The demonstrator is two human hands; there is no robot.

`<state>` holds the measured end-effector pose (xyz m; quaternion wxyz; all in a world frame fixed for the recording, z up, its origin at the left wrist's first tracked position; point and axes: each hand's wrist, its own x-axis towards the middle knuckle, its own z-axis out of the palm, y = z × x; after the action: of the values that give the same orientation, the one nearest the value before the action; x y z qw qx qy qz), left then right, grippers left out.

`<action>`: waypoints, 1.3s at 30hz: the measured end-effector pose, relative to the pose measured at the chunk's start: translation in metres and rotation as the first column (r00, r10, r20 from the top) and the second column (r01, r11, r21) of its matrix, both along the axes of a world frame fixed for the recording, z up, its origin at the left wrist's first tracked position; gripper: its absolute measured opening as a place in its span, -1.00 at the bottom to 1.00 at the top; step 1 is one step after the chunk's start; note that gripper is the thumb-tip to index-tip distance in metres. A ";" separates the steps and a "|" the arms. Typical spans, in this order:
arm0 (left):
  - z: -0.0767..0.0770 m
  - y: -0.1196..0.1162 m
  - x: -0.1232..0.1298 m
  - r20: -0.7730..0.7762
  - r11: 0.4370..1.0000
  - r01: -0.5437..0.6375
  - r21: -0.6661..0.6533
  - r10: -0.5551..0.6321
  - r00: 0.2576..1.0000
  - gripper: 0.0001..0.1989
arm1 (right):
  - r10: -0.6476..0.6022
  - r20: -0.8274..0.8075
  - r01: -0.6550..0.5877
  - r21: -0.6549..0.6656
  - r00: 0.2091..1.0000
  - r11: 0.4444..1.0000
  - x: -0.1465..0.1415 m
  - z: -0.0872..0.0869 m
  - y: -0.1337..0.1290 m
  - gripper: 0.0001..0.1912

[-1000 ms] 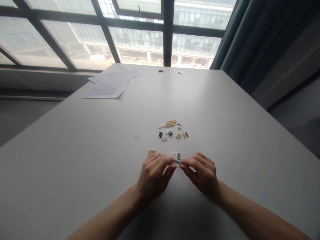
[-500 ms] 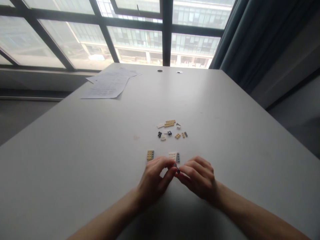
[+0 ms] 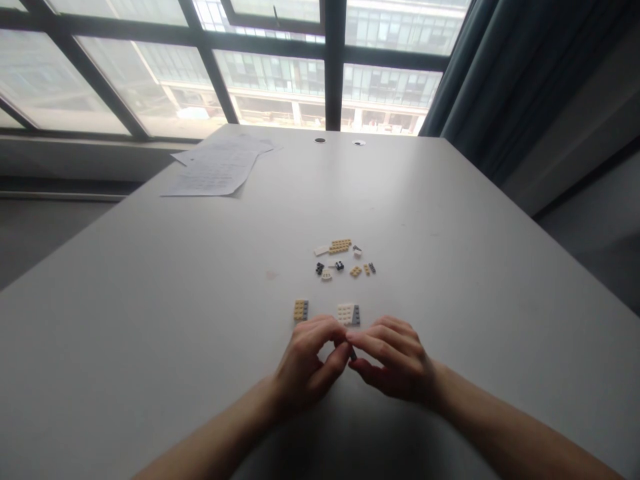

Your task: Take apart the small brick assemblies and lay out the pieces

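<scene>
Between the fingertips of my left hand [image 3: 315, 360] and my right hand [image 3: 395, 357] is a small dark grey toy brick [image 3: 353, 354]. Both hands are closed in a pinch on it, and the fingers cover most of its shape. Just beyond my fingers lies a white and grey studded piece [image 3: 349, 315], its near edge close to my fingertips. A tan and blue-grey studded piece [image 3: 301, 310] rests on the table past my left knuckles.
On the white table [image 3: 150, 320], farther out, are a tan plate stack [image 3: 341, 247], black bricks [image 3: 320, 268] and several small tan, white and grey pieces. Printed papers [image 3: 215, 170] lie at the far left. Beyond the table stand a window and a dark curtain [image 3: 480, 80].
My fingers have shifted on the dark grey brick, which now sits slightly lower and tilts differently. My right fingertips have moved left over it, closer to my left hand.
</scene>
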<state>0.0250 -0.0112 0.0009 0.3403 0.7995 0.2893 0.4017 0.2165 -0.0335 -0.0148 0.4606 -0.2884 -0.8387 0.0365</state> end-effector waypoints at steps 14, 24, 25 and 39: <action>-0.012 0.006 0.002 -0.354 0.856 0.107 0.505 0.093 0.931 -0.92 | -0.283 0.217 0.352 -0.417 0.934 0.838 0.034 -0.003 0.035 -0.75; -0.013 0.008 0.004 -0.481 0.836 0.185 0.516 0.105 0.871 -0.87 | -0.281 0.314 0.411 -0.513 0.907 0.754 0.031 -0.002 0.036 -0.74; -0.013 0.008 0.004 -0.488 0.843 0.187 0.505 0.099 0.867 -0.87 | -0.279 0.316 0.410 -0.511 0.907 0.756 0.031 -0.002 0.036 -0.74; -0.014 0.008 0.004 -0.515 0.875 0.189 0.445 0.078 0.854 -0.89 | -0.248 0.332 0.391 -0.486 0.910 0.781 0.030 -0.003 0.033 -0.74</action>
<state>0.0290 -0.0028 -0.0134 0.0526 0.9447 0.2371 0.2203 0.2468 -0.0009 -0.0175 0.2498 -0.5481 -0.7828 0.1565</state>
